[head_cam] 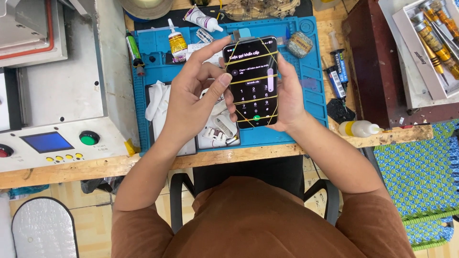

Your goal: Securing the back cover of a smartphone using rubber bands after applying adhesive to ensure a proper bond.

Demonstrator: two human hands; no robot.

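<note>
Yellow rubber bands (pixel 252 79) are crossing the lit dial-pad screen of a black smartphone (pixel 252 81), held up in the centre of the frame above the blue work mat (pixel 306 91). Much is hidden here: the phone's back is out of sight, and the white parts (pixel 217 126) lying on the mat below are mostly covered by the left hand, too jumbled to make out. At the upper left, a grey machine (pixel 57 86) is running off the frame edge. Near the top, a small yellow-labelled bottle (pixel 177 43) is standing on the mat, a white tube (pixel 201 19) lying just above it. At right, two syringes (pixel 337 71) with dark labels are lying beside the mat. The right hand (pixel 291 95) is cradling the phone along its right edge, fingers wrapped behind. The left hand (pixel 196 91) is gripping the left edge, thumb pressing toward the screen, index finger stretching to the top corner.
</note>
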